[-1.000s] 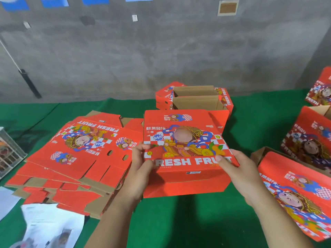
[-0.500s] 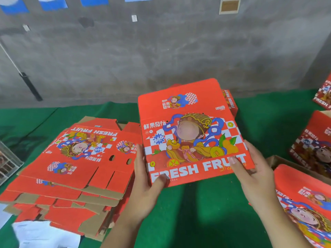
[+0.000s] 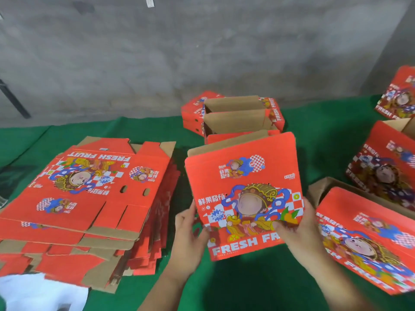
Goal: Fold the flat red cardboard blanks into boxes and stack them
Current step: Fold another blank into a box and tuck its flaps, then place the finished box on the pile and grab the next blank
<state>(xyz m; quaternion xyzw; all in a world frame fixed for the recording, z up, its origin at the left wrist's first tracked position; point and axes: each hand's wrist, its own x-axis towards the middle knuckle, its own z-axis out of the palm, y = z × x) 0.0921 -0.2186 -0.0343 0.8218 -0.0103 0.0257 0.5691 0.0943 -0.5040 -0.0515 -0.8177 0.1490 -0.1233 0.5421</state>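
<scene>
I hold a red "FRESH FRUIT" cardboard blank (image 3: 244,189) upright over the green table, printed face toward me, its brown inside showing along the top edge. My left hand (image 3: 190,234) grips its lower left edge. My right hand (image 3: 296,230) grips the lower right edge, with the thumb on the printed face. A thick pile of flat red blanks (image 3: 89,198) lies to the left. Behind the held blank stands a stack of folded open boxes (image 3: 238,117).
More red folded boxes sit at the right: one close by (image 3: 363,245), one behind it (image 3: 386,167), one at the far right edge (image 3: 399,97). White paper (image 3: 40,292) lies at the lower left. The green cloth (image 3: 247,286) covers the table; a grey wall stands behind.
The blank went from lying low and partly folded to standing upright and flat-faced in front of me. Both hands shifted along its lower edges, and the view dropped toward the table.
</scene>
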